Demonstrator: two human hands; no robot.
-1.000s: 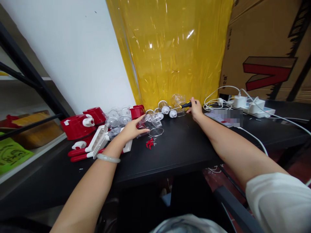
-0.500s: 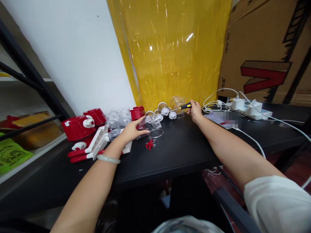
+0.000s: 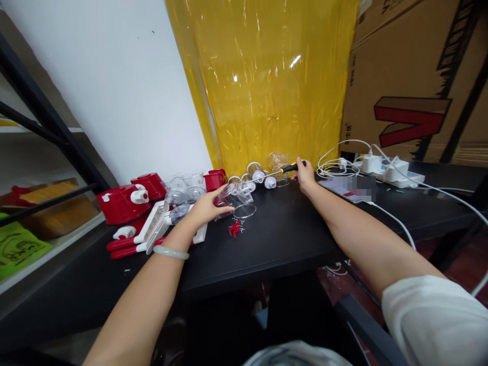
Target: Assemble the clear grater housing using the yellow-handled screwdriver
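Gripping screwdriver (image 3: 293, 168), indistinct at left end, in curled right hand (image 3: 304, 175), clasping clear plastic container (image 3: 241, 196) in wide-curved, partly hidden left hand (image 3: 208, 206).

Head camera faces forward, down, seemingly near table (image 3: 290, 229).

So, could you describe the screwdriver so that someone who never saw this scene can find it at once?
Behind the black table rises a tall yellow sheet. Below its right side, the right hand holds the screwdriver, which points left toward the clear plastic piece in the left hand. Its black-and-yellow handle and thin metal shaft set it apart from the white plastic parts beside it.
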